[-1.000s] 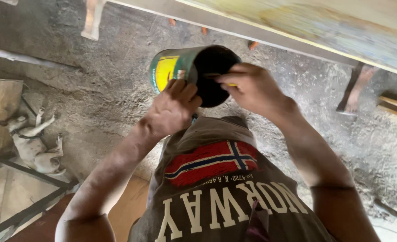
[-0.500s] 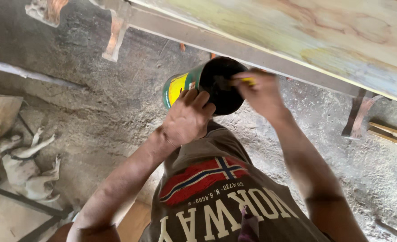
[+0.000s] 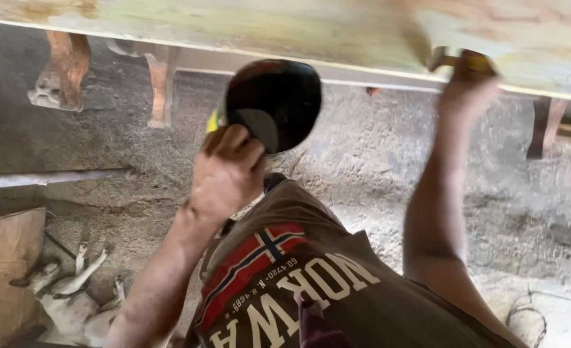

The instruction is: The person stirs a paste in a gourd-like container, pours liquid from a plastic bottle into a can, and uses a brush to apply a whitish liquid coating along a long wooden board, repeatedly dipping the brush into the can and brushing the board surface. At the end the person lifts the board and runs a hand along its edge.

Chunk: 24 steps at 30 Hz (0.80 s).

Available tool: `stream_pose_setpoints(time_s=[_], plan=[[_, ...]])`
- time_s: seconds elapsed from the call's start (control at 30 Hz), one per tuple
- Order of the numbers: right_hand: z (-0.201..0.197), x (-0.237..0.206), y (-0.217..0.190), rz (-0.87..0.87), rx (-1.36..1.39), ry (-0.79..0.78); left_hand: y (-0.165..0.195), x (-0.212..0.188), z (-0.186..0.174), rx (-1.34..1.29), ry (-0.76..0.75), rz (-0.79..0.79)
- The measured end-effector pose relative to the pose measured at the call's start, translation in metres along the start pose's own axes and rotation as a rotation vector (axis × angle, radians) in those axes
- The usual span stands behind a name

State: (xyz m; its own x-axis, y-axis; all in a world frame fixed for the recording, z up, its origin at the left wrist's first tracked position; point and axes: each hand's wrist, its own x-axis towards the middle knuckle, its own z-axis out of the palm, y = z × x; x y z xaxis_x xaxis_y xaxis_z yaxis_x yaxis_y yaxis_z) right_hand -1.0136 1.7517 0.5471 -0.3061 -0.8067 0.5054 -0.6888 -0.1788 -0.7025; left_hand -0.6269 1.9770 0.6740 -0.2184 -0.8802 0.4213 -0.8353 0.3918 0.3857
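Left hand (image 3: pixel 226 173) grips can (image 3: pixel 269 106); right hand (image 3: pixel 469 80) raised, apparently brushing board (image 3: pixel 285 29).

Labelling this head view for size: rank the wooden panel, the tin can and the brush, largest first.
1. wooden panel, spanning the frame.
2. tin can, in the left hand.
3. brush, mostly hidden by the right hand, so its size is unsure.

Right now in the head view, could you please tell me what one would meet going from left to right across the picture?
Brown cardboard sheet → pale dog lying on the ground → left hand holding a round open tin with dark inside → right hand gripping a yellow-handled brush against the pale wooden board.
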Motion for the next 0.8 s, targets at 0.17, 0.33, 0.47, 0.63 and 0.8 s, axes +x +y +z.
stream_pose_setpoints(time_s=[0.17,0.33,0.47,0.63,0.8], plan=[[0.124,-0.080,-0.108,-0.598,-0.080,-0.170,-0.049,-0.009,-0.034,0.035,-0.030,-0.075],[0.134,-0.086,-0.142,-0.333,0.129,-0.312,-0.078,-0.028,-0.059,0.000,-0.032,-0.109],[0.050,-0.025,-0.039,-0.206,-0.096,-0.085,-0.105,-0.044,-0.070,-0.058,-0.038,-0.061],[-0.043,0.048,0.030,0.213,-0.522,0.062,-0.128,-0.044,-0.076,-0.086,-0.043,-0.024],[0.034,0.030,-0.052,0.114,-0.761,-0.245,-0.129,-0.030,-0.064,-0.091,-0.097,-0.015]])
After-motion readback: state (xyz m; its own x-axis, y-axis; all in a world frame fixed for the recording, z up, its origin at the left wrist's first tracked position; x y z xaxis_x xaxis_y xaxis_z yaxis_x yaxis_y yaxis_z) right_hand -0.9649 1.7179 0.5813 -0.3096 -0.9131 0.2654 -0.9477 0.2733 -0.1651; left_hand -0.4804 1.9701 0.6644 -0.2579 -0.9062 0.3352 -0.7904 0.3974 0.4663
